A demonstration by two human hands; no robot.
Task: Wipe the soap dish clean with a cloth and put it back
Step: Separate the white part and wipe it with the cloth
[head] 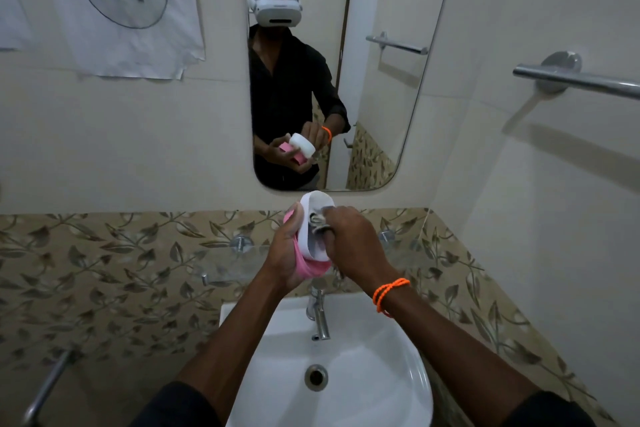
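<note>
A white oval soap dish (310,218) is held upright above the sink, its hollow side facing me. My left hand (284,255) grips it from the left, together with a pink piece (309,268) under it, maybe the dish's other half or a soap. My right hand (353,243) presses a small grey cloth (317,221) into the dish's hollow. Most of the cloth is hidden under my fingers. The mirror shows the dish's white back and both hands.
A white sink (349,357) with a chrome tap (318,314) lies below my hands. A glass shelf (235,263) runs along the patterned tile band behind them. A mirror (374,80) hangs above. Towel bars stand at right (575,80) and lower left (48,388).
</note>
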